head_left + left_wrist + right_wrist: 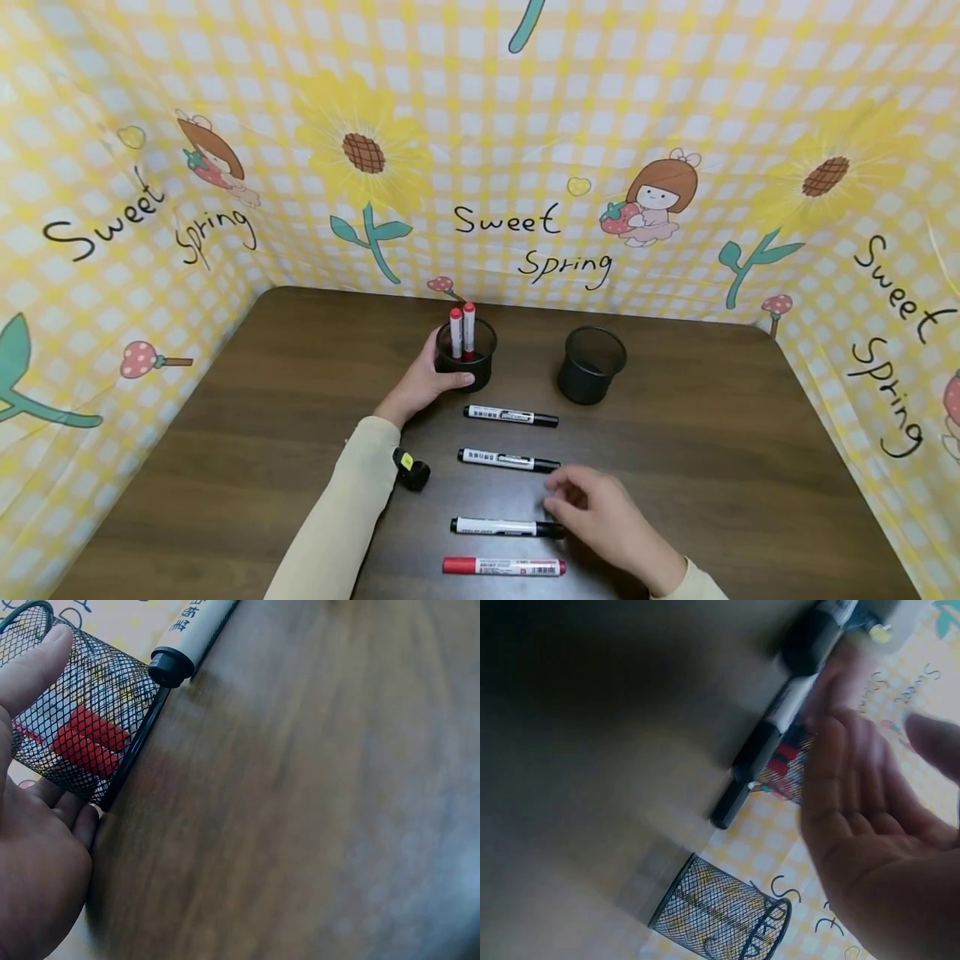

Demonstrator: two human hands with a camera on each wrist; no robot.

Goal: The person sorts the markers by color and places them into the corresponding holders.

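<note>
My left hand point(433, 379) holds the left black mesh pen cup point(480, 367), thumb across its front and fingers around its side. Two red markers point(468, 329) stand upright in that cup; their red ends show through the mesh in the left wrist view. My right hand point(600, 512), fingers loosely bent and thumb apart, hovers by the cap ends of the middle black marker point(506, 460) and the nearer black marker point(502, 527). Nothing is in it. A farther black marker point(506, 415) lies below the cups, and a red marker point(502, 567) lies closest to me.
A second black mesh pen cup point(588, 371) stands upright to the right, with nothing seen inside. The brown wooden table point(712, 433) ends at a yellow checked cloth point(480, 150) hung around its back and sides. A black wrist camera point(412, 471) sits on my left wrist.
</note>
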